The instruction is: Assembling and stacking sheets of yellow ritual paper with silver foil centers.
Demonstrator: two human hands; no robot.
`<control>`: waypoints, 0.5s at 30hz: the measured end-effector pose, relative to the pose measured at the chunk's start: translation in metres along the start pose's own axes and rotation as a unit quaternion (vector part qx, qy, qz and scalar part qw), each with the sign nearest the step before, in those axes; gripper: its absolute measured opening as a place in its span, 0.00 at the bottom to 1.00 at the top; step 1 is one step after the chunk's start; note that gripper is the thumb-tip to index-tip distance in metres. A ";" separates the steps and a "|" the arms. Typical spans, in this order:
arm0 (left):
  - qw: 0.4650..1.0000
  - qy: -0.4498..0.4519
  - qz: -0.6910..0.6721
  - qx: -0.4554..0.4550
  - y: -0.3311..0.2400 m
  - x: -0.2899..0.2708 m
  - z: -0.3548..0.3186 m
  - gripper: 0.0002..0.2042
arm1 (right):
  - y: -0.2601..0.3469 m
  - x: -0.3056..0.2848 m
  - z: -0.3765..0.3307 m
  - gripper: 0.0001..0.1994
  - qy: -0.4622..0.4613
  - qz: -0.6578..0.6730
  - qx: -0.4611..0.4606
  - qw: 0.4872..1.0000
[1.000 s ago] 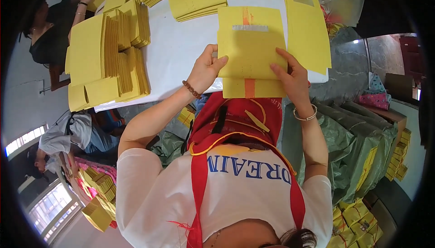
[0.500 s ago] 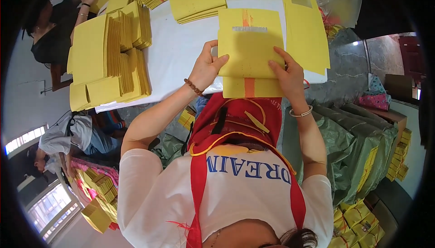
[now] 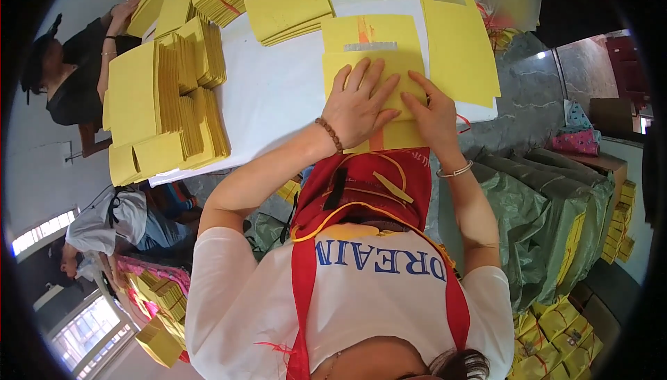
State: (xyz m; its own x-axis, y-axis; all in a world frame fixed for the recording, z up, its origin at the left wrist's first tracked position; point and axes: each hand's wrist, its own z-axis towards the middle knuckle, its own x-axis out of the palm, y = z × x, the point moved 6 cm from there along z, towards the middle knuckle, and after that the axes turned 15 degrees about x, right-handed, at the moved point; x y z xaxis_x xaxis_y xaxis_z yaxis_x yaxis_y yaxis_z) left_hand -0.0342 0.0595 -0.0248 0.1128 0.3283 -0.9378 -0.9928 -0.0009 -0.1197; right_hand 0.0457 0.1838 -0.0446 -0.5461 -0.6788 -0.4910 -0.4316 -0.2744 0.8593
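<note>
In front of me on the white table (image 3: 260,88) lies a folded yellow paper piece (image 3: 399,29), with an orange-red mark near its far edge and a greyish strip (image 3: 372,46) just above the fold. My left hand (image 3: 358,105) rests flat on it, palm down, fingers spread. Along its right side is my right hand (image 3: 436,116), with thumb and forefinger apart on the paper; its other fingers are partly hidden. The near end of the paper shows below my hands, by my red apron (image 3: 382,185).
Stacks of folded yellow paper (image 3: 132,92) fill the table's left side, with more piles (image 3: 288,8) at the back. Flat yellow sheets (image 3: 462,53) lie on the right. Green-covered piles (image 3: 517,206) stand on the floor at right. Two people work at left.
My left hand has moved from the paper's left edge onto its middle and spread flat. The upper fold now lies lower, toward me. My right thumb and forefinger have moved farther onto the paper.
</note>
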 end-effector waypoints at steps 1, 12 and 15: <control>1.000 0.001 0.005 -0.001 -0.001 0.001 -0.002 0.28 | 0.003 0.000 -0.002 0.20 -0.008 -0.020 -0.027 0.999; 1.000 -0.002 0.009 -0.004 0.001 0.005 -0.003 0.29 | 0.011 0.011 -0.068 0.26 -0.027 -0.308 -0.189 0.932; 0.999 -0.008 -0.028 0.023 0.000 -0.007 -0.003 0.30 | 0.003 0.012 -0.068 0.27 -0.030 -0.311 -0.183 0.932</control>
State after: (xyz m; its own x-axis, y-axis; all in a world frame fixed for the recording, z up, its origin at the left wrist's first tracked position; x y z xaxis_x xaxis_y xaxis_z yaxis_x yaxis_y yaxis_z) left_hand -0.0352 0.0539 -0.0194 0.1687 0.3409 -0.9248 -0.9857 0.0615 -0.1571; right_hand 0.0871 0.1285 -0.0383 -0.3164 -0.2743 -0.9081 -0.4106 -0.8234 0.3917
